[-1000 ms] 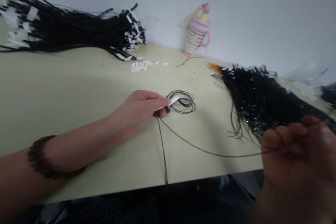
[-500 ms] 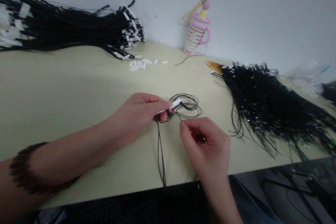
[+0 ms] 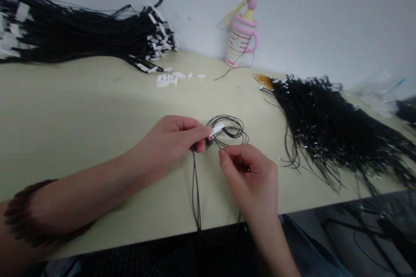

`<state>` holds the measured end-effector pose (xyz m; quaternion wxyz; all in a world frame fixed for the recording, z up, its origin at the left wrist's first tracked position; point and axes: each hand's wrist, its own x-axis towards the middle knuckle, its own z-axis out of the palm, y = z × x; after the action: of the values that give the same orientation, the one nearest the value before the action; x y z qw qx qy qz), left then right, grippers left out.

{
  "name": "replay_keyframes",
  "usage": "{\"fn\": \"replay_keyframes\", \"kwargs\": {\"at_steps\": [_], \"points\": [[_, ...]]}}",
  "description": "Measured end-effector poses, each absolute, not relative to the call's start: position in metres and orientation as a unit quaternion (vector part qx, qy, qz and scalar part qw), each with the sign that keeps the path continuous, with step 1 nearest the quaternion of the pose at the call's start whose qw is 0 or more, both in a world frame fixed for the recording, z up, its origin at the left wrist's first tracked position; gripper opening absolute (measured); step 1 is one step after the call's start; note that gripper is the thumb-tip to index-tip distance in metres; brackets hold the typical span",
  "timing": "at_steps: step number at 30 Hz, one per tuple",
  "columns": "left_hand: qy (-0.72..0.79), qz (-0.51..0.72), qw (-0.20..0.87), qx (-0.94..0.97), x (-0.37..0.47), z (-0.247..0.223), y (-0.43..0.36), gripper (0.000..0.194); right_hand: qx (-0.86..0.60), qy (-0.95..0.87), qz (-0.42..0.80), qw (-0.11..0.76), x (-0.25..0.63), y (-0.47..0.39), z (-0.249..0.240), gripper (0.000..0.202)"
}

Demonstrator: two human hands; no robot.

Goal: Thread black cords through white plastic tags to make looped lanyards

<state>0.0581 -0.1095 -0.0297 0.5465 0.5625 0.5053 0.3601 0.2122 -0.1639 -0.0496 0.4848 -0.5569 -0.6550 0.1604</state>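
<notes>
Black wire, thin, loosely coiled.
Pinching white piece with left hand, strand with right hand, drawn in from far right since a second ago.

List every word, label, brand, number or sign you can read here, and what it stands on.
No readable text anywhere.
Striped toy cup: faint marks on its front, too small and blurred to tell lettering from drawing.
White connector in the left hand: no lettering visible.
Clear plastic bag: too blurred to make out any print.
</notes>
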Motion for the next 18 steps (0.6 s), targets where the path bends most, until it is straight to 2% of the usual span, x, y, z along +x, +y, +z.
{"fn": "replay_keyframes", "kwargs": {"at_steps": [8, 18], "points": [[0.524, 0.338, 0.480, 0.618, 0.0603, -0.0330, -0.1119, 0.036, -0.541, -0.676, 0.149, 0.477, 0.2135, -0.1638, -0.0489, 0.011], [0.507, 0.347, 0.476, 0.630, 0.0626, -0.0319, -0.1153, 0.036, -0.523, -0.681, 0.132, 0.495, 0.2110, -0.1629, -0.0482, 0.013]]}}
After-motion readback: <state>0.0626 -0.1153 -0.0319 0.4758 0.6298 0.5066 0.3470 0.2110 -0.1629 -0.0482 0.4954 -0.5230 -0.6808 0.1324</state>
